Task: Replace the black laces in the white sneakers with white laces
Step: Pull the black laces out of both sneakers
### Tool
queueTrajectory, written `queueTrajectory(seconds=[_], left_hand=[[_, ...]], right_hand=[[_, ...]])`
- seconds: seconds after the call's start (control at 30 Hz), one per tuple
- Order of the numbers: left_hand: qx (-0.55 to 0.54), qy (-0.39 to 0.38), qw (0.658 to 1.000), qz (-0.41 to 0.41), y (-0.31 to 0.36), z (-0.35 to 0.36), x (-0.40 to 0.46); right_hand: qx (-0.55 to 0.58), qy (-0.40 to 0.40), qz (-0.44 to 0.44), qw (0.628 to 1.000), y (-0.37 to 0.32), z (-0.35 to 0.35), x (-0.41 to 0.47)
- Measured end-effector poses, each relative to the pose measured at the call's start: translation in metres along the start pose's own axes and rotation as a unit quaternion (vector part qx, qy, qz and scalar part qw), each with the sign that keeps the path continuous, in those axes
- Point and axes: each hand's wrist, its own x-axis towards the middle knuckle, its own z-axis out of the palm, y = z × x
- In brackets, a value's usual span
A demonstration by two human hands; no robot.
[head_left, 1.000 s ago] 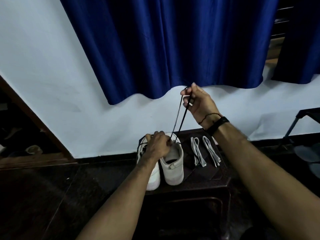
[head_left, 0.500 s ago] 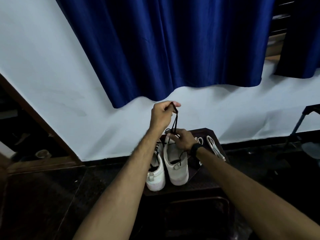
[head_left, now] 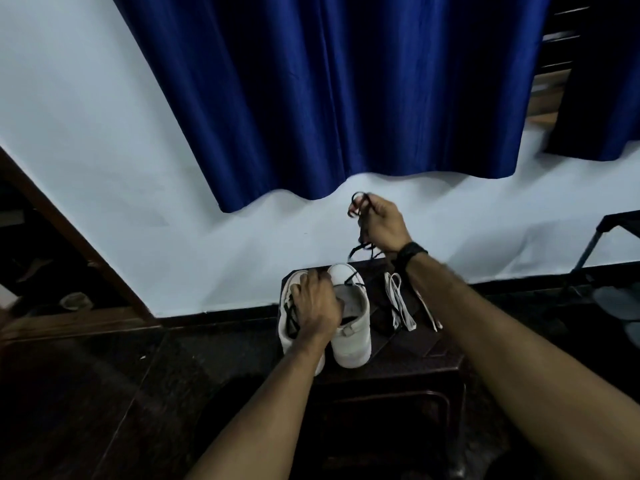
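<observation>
My right hand [head_left: 384, 225] grips the black lace [head_left: 360, 251] bunched above the right sneaker [head_left: 351, 337]; my left hand [head_left: 317, 303] holds that shoe down.

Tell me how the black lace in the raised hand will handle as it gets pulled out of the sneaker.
The black lace is probably floppy: it droops in loose loops below the right hand. It seems light, since a curled grip holds it up. It may snag, as its lower end still runs into the right sneaker, which the left hand steadies.
</observation>
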Motion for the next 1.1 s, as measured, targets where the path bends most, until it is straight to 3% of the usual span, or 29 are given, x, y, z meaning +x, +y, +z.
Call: queueTrajectory(seconds=[0.1,0.17,0.27,0.37,0.53,0.6,0.67,0.77,0.87,1.0,1.1], left_hand=[[0.012,-0.010,1.000,0.014,0.004,-0.001,0.000],[0.005,0.000,0.999,0.036,0.004,-0.001,0.000],[-0.057,0.004,0.996,0.062,0.006,-0.004,0.004],[-0.119,-0.055,0.988,0.077,0.014,-0.014,0.012],[-0.168,-0.120,0.975,0.077,0.006,-0.011,0.026],[-0.206,-0.116,0.971,0.044,0.000,-0.004,0.032],[-0.280,-0.087,0.956,0.013,0.001,-0.015,0.034],[-0.359,-0.021,0.933,-0.010,0.009,-0.035,0.044],[-0.428,0.002,0.903,0.029,0.016,-0.053,0.055],[-0.423,0.064,0.899,0.095,0.024,-0.079,0.054],[-0.457,0.056,0.885,0.072,0.017,-0.069,0.052]], right_hand=[[-0.051,0.023,-0.020,0.998,-0.026,-0.011,0.009],[-0.076,-0.019,-0.012,0.997,-0.033,-0.013,0.008],[0.012,-0.112,0.034,0.993,-0.042,-0.005,-0.007],[0.107,-0.151,0.041,0.982,-0.047,0.009,-0.014],[0.146,-0.113,0.043,0.982,-0.047,0.018,-0.015],[0.083,-0.055,0.040,0.994,-0.035,0.018,-0.020],[-0.103,-0.015,0.038,0.994,-0.007,0.016,-0.026],[-0.314,-0.066,0.111,0.941,0.032,0.010,-0.052],[-0.371,-0.118,0.109,0.915,0.054,0.015,-0.070],[-0.387,-0.068,0.076,0.916,0.052,0.021,-0.058],[-0.372,-0.056,0.068,0.924,0.046,0.015,-0.043]])
